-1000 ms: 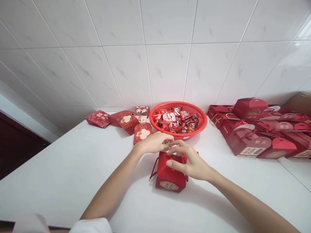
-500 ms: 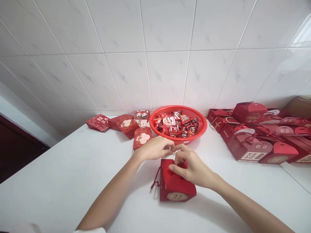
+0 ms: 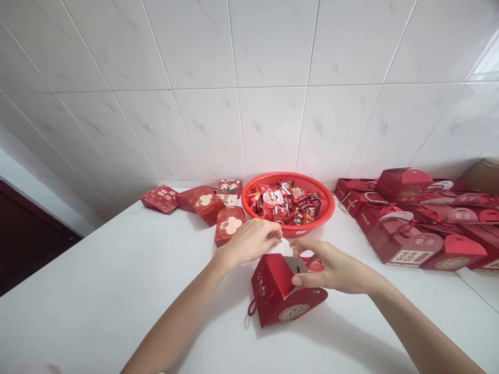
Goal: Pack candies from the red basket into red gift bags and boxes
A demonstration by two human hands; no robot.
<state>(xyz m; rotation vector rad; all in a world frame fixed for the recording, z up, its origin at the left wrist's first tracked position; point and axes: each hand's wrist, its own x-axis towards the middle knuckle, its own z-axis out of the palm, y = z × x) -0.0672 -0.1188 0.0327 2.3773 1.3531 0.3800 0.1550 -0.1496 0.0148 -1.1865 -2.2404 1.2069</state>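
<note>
A red gift box [image 3: 273,291] with a round pale emblem stands on the white table in front of me, its top partly open and its grey inside showing. A dark red cord loop hangs at its left side. My left hand [image 3: 251,240] is at the box's back edge, fingers bent together; what they pinch, if anything, is hidden. Over the opening, my right hand [image 3: 325,267] has thumb and fingers spread apart, near the raised flap. Beyond both hands sits a red plastic basket [image 3: 329,210] full of wrapped sweets [image 3: 273,200].
Several patterned red boxes [image 3: 230,224] lie left of the basket along the wall. Many red gift boxes [image 3: 405,239] are grouped at the right, some stacked. A tiled wall [image 3: 273,130] rises behind the white table [image 3: 117,291].
The box has turned and its top has come open, with a side flap now sticking out. My right hand has moved right and its fingers have spread.
</note>
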